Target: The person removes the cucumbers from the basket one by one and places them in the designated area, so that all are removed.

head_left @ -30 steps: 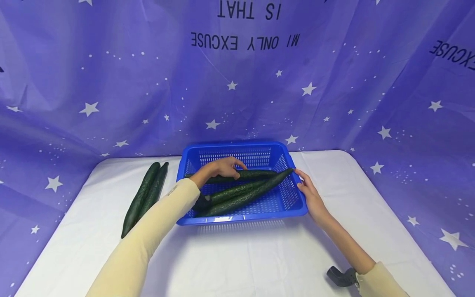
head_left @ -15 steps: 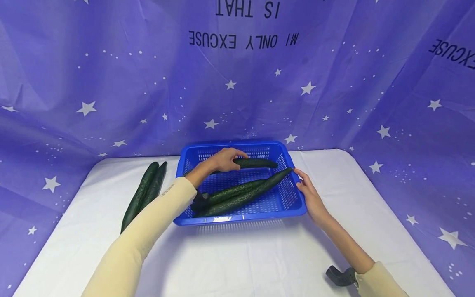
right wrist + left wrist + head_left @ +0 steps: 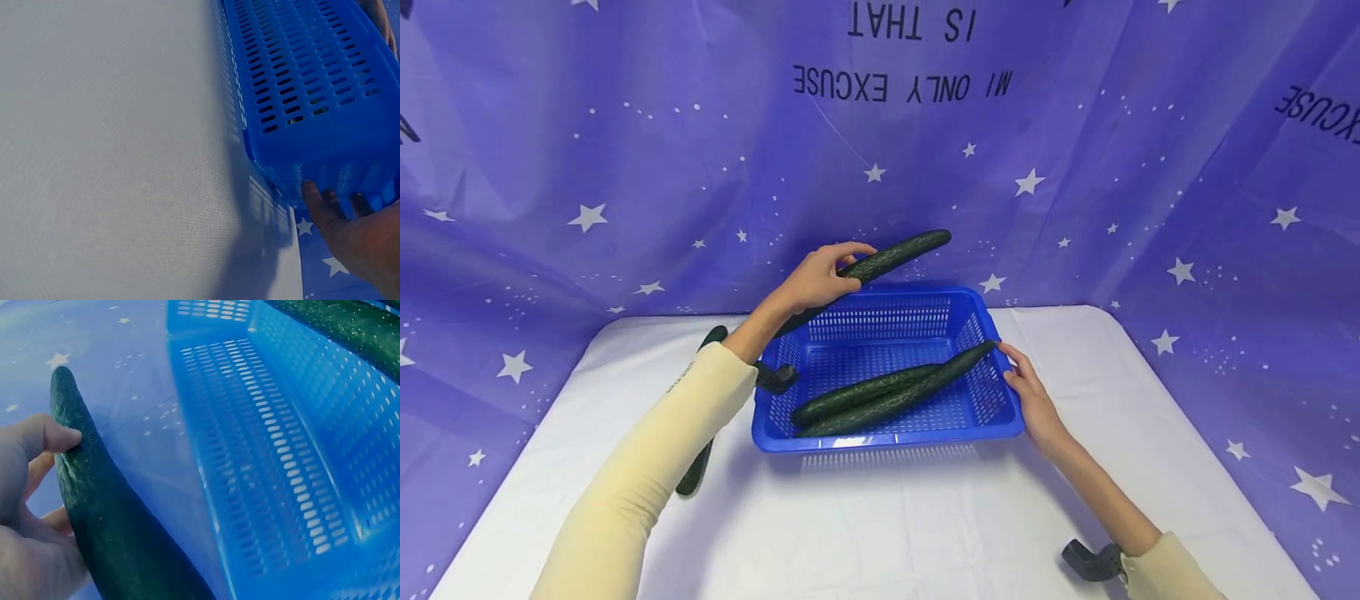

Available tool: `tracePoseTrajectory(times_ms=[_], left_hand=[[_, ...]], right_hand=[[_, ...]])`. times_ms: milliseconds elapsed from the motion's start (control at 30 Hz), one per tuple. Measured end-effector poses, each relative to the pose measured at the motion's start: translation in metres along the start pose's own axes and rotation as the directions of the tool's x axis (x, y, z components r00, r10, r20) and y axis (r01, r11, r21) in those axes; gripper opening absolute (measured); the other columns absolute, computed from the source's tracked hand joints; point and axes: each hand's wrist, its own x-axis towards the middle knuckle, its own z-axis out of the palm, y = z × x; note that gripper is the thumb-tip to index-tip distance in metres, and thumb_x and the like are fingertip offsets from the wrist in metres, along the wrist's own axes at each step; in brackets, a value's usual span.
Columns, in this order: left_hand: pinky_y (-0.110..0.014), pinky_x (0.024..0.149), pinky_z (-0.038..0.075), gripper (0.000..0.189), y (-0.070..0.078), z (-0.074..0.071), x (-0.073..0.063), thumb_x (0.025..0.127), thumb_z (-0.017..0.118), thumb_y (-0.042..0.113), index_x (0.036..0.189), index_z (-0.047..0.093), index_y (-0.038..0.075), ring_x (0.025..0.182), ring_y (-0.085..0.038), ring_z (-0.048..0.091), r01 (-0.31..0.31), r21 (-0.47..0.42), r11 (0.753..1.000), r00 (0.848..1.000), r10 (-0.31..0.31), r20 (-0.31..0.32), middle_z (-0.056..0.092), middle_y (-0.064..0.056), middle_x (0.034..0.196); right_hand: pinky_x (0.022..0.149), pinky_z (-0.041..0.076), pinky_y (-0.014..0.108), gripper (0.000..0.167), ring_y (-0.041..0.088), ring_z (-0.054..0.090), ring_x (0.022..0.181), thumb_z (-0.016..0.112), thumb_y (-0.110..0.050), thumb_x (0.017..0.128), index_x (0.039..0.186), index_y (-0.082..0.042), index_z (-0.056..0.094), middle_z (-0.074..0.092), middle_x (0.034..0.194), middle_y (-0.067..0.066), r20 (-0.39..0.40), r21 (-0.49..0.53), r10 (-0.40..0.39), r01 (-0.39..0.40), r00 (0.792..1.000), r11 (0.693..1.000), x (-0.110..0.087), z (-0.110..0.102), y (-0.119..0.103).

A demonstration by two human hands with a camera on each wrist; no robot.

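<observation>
My left hand [image 3: 823, 275] pinches a long dark green cucumber [image 3: 895, 257] between thumb and fingers. This cucumber is tilted over the far left rim of a blue plastic basket [image 3: 880, 440], its right end higher. In the left wrist view, the thumb presses on the held cucumber [image 3: 103, 506], with the basket [image 3: 200, 469] beside it. Two cucumbers [image 3: 887, 396] lie side by side inside the basket, one reaching up to the right rim. My right hand [image 3: 1033, 408] holds that rim. Its fingers are against the end wall in the right wrist view.
Left of the basket, cucumber [image 3: 694, 471] shows on the white tablecloth [image 3: 865, 525], partly hidden by my left sleeve. A purple star-printed curtain [image 3: 880, 183] hangs close behind the basket. A dark wrist device [image 3: 1090, 560] sits at each sleeve cuff.
My left hand has lifted the back cucumber out of the basket, moving it up and to the left over the rim. My right hand has stayed at the basket's right rim.
</observation>
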Motion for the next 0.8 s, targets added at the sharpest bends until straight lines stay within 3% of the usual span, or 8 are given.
tracePoseTrajectory(times_ms=[100, 200, 300, 400, 467, 567, 800], left_hand=[[-0.034, 0.058, 0.035, 0.054, -0.002, -0.014, -0.013, 0.089, 0.063, 0.005, 0.142, 0.056, 0.014, 0.057, -0.015, 0.035, 0.025, -0.017, 1.0, 0.998, -0.026, -0.049, 0.055, -0.017, 0.133], [-0.034, 0.059, 0.037, 0.053, -0.006, -0.026, -0.027, 0.091, 0.063, 0.005, 0.143, 0.055, 0.014, 0.062, -0.019, 0.042, 0.065, -0.04, 0.997, 0.993, -0.069, -0.098, 0.055, -0.019, 0.132], [-0.039, 0.07, 0.043, 0.054, -0.013, -0.038, -0.042, 0.092, 0.063, 0.005, 0.145, 0.053, 0.013, 0.085, -0.027, 0.054, 0.111, -0.069, 0.991, 0.982, -0.12, -0.144, 0.054, -0.021, 0.13], [-0.047, 0.085, 0.044, 0.056, -0.021, -0.048, -0.058, 0.093, 0.063, 0.005, 0.147, 0.05, 0.013, 0.111, -0.035, 0.053, 0.16, -0.091, 0.983, 0.968, -0.174, -0.181, 0.054, -0.023, 0.131], [-0.051, 0.09, 0.043, 0.056, -0.026, -0.054, -0.069, 0.094, 0.063, 0.005, 0.148, 0.049, 0.014, 0.118, -0.037, 0.05, 0.191, -0.103, 0.976, 0.957, -0.209, -0.203, 0.052, -0.023, 0.133], [-0.052, 0.091, 0.043, 0.058, -0.035, -0.061, -0.086, 0.094, 0.064, 0.005, 0.149, 0.047, 0.014, 0.118, -0.037, 0.05, 0.217, -0.122, 0.969, 0.943, -0.24, -0.231, 0.052, -0.024, 0.132], [-0.041, 0.087, 0.044, 0.06, -0.058, -0.073, -0.122, 0.094, 0.065, 0.004, 0.15, 0.044, 0.011, 0.112, -0.037, 0.053, 0.281, -0.161, 0.946, 0.911, -0.315, -0.265, 0.053, -0.026, 0.129]], right_hand=[[0.105, 0.028, 0.042, 0.05, 0.035, 0.023, 0.138, 0.03, -0.024, 0.109, 0.158, -0.015, 0.023, 0.015, 0.16, 0.012, -0.002, -0.001, -0.003, 0.003, 1.0, 1.0, 0.001, 0.0, 0.001], [0.107, 0.023, 0.048, 0.05, 0.036, 0.018, 0.141, 0.03, -0.024, 0.109, 0.158, -0.014, 0.022, 0.013, 0.161, 0.012, -0.003, -0.002, -0.003, 0.003, 1.0, 1.0, 0.001, 0.001, 0.002], [0.107, 0.024, 0.047, 0.05, 0.037, 0.019, 0.141, 0.03, -0.025, 0.109, 0.158, -0.015, 0.022, 0.013, 0.161, 0.013, -0.001, -0.007, -0.003, 0.003, 1.0, 1.0, 0.001, 0.0, 0.001], [0.104, 0.028, 0.041, 0.05, 0.036, 0.025, 0.137, 0.03, -0.025, 0.109, 0.158, -0.015, 0.022, 0.015, 0.16, 0.013, 0.001, -0.005, 0.002, -0.002, 1.0, 1.0, 0.001, 0.0, 0.001], [0.102, 0.031, 0.038, 0.05, 0.036, 0.028, 0.134, 0.029, -0.024, 0.109, 0.158, -0.016, 0.021, 0.017, 0.159, 0.014, 0.002, -0.004, 0.006, -0.006, 1.0, 1.0, 0.001, 0.001, 0.0], [0.102, 0.031, 0.038, 0.05, 0.036, 0.028, 0.134, 0.029, -0.024, 0.109, 0.158, -0.016, 0.021, 0.016, 0.16, 0.014, 0.004, 0.001, 0.011, -0.011, 1.0, 1.0, 0.0, 0.001, 0.0], [0.11, 0.02, 0.052, 0.05, 0.037, 0.018, 0.142, 0.029, -0.023, 0.109, 0.158, -0.015, 0.021, 0.011, 0.162, 0.013, -0.001, 0.011, 0.0, 0.0, 1.0, 1.0, 0.001, 0.001, 0.001]])
